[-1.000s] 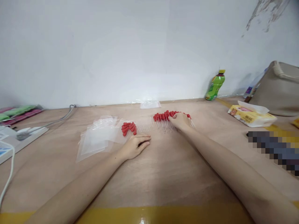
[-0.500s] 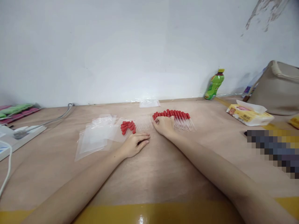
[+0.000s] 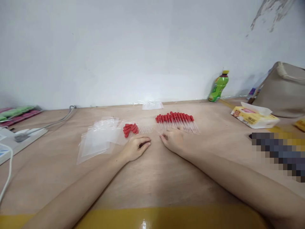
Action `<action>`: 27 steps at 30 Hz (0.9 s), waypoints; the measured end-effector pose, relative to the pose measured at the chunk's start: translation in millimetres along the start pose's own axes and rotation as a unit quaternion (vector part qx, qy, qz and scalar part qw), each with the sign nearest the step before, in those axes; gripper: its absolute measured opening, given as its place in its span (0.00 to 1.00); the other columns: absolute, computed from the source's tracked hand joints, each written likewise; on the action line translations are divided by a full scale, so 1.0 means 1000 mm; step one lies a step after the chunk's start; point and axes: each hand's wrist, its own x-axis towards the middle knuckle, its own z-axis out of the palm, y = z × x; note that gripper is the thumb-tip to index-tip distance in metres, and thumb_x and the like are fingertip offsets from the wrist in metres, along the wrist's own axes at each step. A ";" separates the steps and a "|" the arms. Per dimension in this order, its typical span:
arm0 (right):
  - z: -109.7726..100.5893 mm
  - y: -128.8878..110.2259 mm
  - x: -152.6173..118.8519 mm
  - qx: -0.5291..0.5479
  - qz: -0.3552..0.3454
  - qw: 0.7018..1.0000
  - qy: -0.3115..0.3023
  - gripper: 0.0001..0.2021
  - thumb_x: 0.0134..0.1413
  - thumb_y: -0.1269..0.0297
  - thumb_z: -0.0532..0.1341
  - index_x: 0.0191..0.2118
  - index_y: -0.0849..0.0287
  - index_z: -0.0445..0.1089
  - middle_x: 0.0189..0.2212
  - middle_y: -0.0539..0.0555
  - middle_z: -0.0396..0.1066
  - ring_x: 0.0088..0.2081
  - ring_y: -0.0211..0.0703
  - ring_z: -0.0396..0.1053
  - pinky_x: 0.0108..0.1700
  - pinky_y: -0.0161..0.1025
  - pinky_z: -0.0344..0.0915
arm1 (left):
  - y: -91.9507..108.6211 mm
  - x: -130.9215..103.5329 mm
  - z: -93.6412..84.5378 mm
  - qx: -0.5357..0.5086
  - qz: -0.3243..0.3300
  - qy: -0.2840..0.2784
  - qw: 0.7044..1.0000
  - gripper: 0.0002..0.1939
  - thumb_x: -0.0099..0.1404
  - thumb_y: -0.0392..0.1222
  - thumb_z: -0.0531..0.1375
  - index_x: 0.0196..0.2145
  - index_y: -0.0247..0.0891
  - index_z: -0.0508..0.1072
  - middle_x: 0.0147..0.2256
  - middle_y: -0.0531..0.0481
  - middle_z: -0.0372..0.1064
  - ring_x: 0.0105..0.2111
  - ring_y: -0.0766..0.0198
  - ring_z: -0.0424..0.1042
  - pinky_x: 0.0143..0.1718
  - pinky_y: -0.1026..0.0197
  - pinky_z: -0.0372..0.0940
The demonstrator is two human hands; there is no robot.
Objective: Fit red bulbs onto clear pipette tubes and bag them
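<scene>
Droppers (image 3: 175,117), red-topped, in a slanted row on the tabletop (image 3: 143,181), right of centre; red ends toward the wall (image 3: 119,54), clear stems toward the person. Right hand (image 3: 173,140) at the near side of this row, over the lower stem ends, fingers bent, a bit blurred; can't tell if it grips a stem. Left hand (image 3: 137,147) low on the tabletop, loosely spread, thumb apart from the fingers, nothing seen between them. Just beyond left hand: small heap of loose red bulbs (image 3: 127,131), and bare clear tubes (image 3: 145,128) between heap and dropper row. Left of the heap: overlapping clear plastic bags (image 3: 95,141). Right side: green bottle (image 3: 218,88) by the wall, yellow tissue pack (image 3: 254,120), beige bag (image 3: 281,93) behind it. Far left: white power strip (image 3: 38,135) with grey cable (image 3: 63,121).
</scene>
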 end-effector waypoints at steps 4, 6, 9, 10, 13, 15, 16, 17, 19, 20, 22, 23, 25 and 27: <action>-0.019 0.018 -0.029 0.041 -0.064 0.997 0.031 0.12 0.51 0.64 0.57 0.21 0.59 0.69 0.21 0.50 0.67 0.29 0.38 0.61 0.36 0.41 0.46 | -0.009 0.000 -0.002 0.082 -0.063 0.124 0.987 0.06 0.60 0.39 0.56 0.32 0.37 0.71 0.32 0.47 0.68 0.36 0.60 0.66 0.42 0.55 0.62; -0.024 0.025 -0.036 0.071 -0.077 0.994 0.042 0.10 0.51 0.64 0.58 0.23 0.59 0.71 0.22 0.51 0.66 0.30 0.39 0.60 0.36 0.40 0.49 | -0.013 0.000 -0.003 0.097 -0.106 0.148 0.979 0.04 0.58 0.39 0.57 0.30 0.36 0.69 0.31 0.48 0.66 0.35 0.60 0.65 0.40 0.56 0.62; -0.024 0.031 -0.037 0.116 -0.091 0.988 0.039 0.08 0.50 0.61 0.59 0.29 0.58 0.73 0.26 0.52 0.67 0.31 0.40 0.61 0.36 0.39 0.53 | -0.018 0.002 -0.004 0.087 -0.164 0.137 0.973 0.05 0.57 0.40 0.57 0.27 0.37 0.65 0.30 0.49 0.63 0.31 0.62 0.64 0.34 0.59 0.62; -0.023 0.031 -0.035 0.125 -0.098 0.987 0.033 0.08 0.50 0.61 0.60 0.31 0.58 0.73 0.27 0.52 0.67 0.32 0.40 0.61 0.36 0.39 0.54 | -0.019 0.003 -0.004 0.081 -0.175 0.130 0.972 0.05 0.57 0.40 0.57 0.27 0.37 0.64 0.29 0.50 0.62 0.30 0.62 0.64 0.33 0.60 0.62; -0.020 0.031 -0.031 0.145 -0.114 0.983 0.013 0.07 0.51 0.61 0.59 0.30 0.56 0.74 0.29 0.53 0.66 0.33 0.40 0.61 0.36 0.39 0.56 | -0.020 0.003 -0.003 0.078 -0.187 0.122 0.972 0.03 0.57 0.37 0.55 0.27 0.37 0.62 0.28 0.50 0.61 0.28 0.63 0.63 0.30 0.61 0.61; -0.019 0.031 -0.030 0.158 -0.109 0.981 -0.002 0.08 0.52 0.62 0.59 0.27 0.56 0.73 0.28 0.52 0.66 0.33 0.40 0.61 0.37 0.39 0.57 | -0.018 0.003 -0.004 0.078 -0.196 0.124 0.970 0.02 0.56 0.35 0.54 0.27 0.37 0.61 0.28 0.50 0.61 0.27 0.63 0.63 0.29 0.61 0.60; -0.019 0.031 -0.030 0.163 -0.105 0.981 -0.009 0.08 0.52 0.63 0.58 0.27 0.56 0.73 0.28 0.52 0.66 0.34 0.40 0.60 0.37 0.39 0.57 | -0.016 0.002 -0.005 0.075 -0.198 0.127 0.969 0.02 0.56 0.35 0.53 0.27 0.37 0.61 0.28 0.50 0.61 0.27 0.63 0.63 0.29 0.61 0.61; -0.019 0.031 -0.030 0.167 -0.101 0.981 -0.014 0.08 0.52 0.64 0.58 0.26 0.57 0.72 0.29 0.53 0.66 0.34 0.40 0.60 0.37 0.39 0.58 | -0.014 0.002 -0.006 0.070 -0.194 0.134 0.969 0.02 0.56 0.34 0.53 0.27 0.37 0.61 0.28 0.50 0.62 0.27 0.63 0.64 0.29 0.60 0.61; -0.020 0.032 -0.030 0.174 -0.097 0.980 -0.021 0.07 0.52 0.65 0.58 0.26 0.58 0.71 0.30 0.53 0.66 0.34 0.41 0.60 0.38 0.40 0.58 | -0.006 0.000 -0.009 0.057 -0.163 0.155 0.973 0.02 0.57 0.34 0.52 0.28 0.37 0.61 0.29 0.49 0.62 0.29 0.63 0.64 0.31 0.60 0.62; -0.020 0.032 -0.030 0.178 -0.096 0.979 -0.023 0.07 0.52 0.66 0.58 0.26 0.58 0.71 0.30 0.53 0.66 0.35 0.41 0.60 0.39 0.40 0.59 | -0.002 -0.001 -0.010 0.049 -0.137 0.161 0.976 0.01 0.57 0.34 0.52 0.29 0.38 0.61 0.30 0.49 0.62 0.30 0.63 0.65 0.32 0.60 0.62; -0.021 0.032 -0.030 0.186 -0.095 0.978 -0.026 0.06 0.52 0.68 0.58 0.27 0.59 0.70 0.31 0.53 0.66 0.35 0.41 0.60 0.39 0.40 0.59 | 0.006 -0.004 -0.012 0.030 -0.079 0.144 0.986 0.03 0.58 0.34 0.52 0.31 0.37 0.63 0.31 0.49 0.62 0.32 0.63 0.64 0.34 0.60 0.63; -0.022 0.032 -0.030 0.189 -0.094 0.977 -0.026 0.05 0.52 0.69 0.58 0.27 0.59 0.69 0.31 0.53 0.66 0.36 0.41 0.60 0.39 0.40 0.59 | 0.009 -0.005 -0.012 0.017 -0.055 0.121 0.991 0.05 0.58 0.34 0.52 0.34 0.37 0.64 0.32 0.48 0.63 0.32 0.63 0.65 0.34 0.60 0.63; -0.022 0.031 -0.030 0.191 -0.091 0.977 -0.024 0.05 0.52 0.69 0.58 0.27 0.59 0.69 0.31 0.54 0.66 0.35 0.41 0.60 0.39 0.40 0.59 | 0.012 -0.008 -0.012 -0.003 -0.025 0.064 0.998 0.10 0.58 0.34 0.53 0.39 0.37 0.66 0.36 0.46 0.64 0.33 0.63 0.65 0.34 0.61 0.64; -0.023 0.031 -0.030 0.192 -0.089 0.977 -0.021 0.05 0.51 0.70 0.58 0.27 0.60 0.68 0.31 0.54 0.66 0.35 0.41 0.60 0.39 0.40 0.59 | 0.013 -0.008 -0.010 0.002 -0.016 0.029 0.999 0.14 0.58 0.34 0.53 0.43 0.37 0.68 0.41 0.44 0.64 0.35 0.62 0.66 0.36 0.59 0.64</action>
